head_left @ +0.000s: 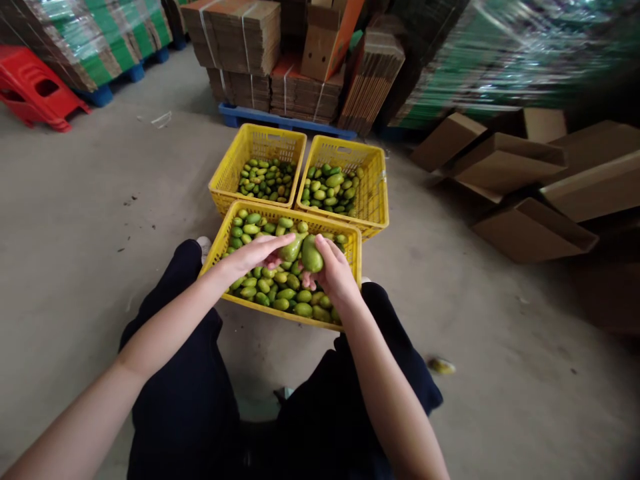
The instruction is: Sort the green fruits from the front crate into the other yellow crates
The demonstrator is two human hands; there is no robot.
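Observation:
My left hand (265,255) is closed on a smooth, oval green fruit (290,249). In my right hand (334,268) sits another plump green fruit (312,255), thumb on top. The two fruits are side by side, very close together, above a yellow plastic crate (358,267) between my knees. Many green and yellowish-green fruits (285,295) fill that crate. Some of them are hidden beneath my hands.
Beyond it stand two more yellow crates, a left one (273,137) and a right one (373,193), partly filled with similar fruit. Flattened cartons (240,40) lie stacked on a blue pallet (290,123). Open cardboard boxes (535,230) are at right, a red stool (37,87) far left.

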